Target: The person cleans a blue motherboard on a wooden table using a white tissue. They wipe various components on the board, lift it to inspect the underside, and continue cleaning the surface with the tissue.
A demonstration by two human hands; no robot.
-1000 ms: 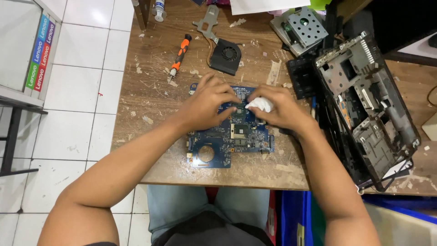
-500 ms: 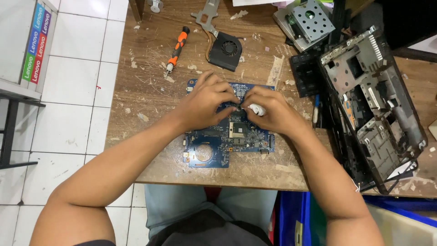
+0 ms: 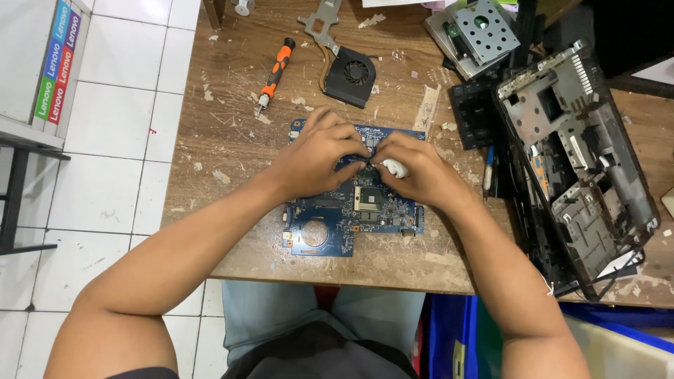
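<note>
I am seeing the blue laptop motherboard [image 3: 351, 210] lying flat on the worn wooden table [image 3: 225, 140]; my left hand [image 3: 319, 154] is pressing curled fingers onto it; my right hand [image 3: 414, 168] is pinching a small white object [image 3: 394, 167], possibly a tube.

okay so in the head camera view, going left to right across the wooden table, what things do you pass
Orange-handled screwdriver → left hand on the blue circuit board → right hand holding a small white object → black keyboard piece → stripped laptop chassis.
</note>
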